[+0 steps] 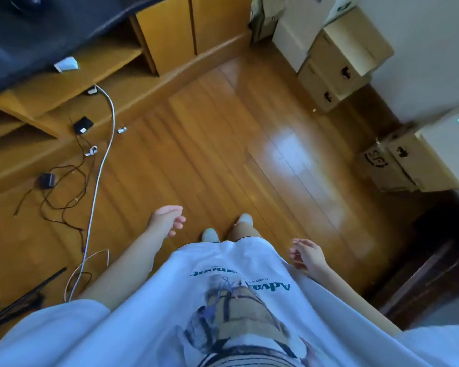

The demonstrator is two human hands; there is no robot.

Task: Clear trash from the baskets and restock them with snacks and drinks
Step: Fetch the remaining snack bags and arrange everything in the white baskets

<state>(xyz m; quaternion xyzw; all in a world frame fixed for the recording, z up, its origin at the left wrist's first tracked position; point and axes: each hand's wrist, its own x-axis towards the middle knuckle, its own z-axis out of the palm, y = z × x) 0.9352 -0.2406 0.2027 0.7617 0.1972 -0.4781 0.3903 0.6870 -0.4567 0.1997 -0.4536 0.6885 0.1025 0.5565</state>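
Fingers hang loosely curled on the left hand (167, 219) and the right hand (306, 254), neither holding anything. Beyond them lies bare wooden floor (223, 144); cardboard boxes (339, 62) stand far ahead of the right hand. No basket, snack or drink shows. She seems between steps; next she must find the baskets.
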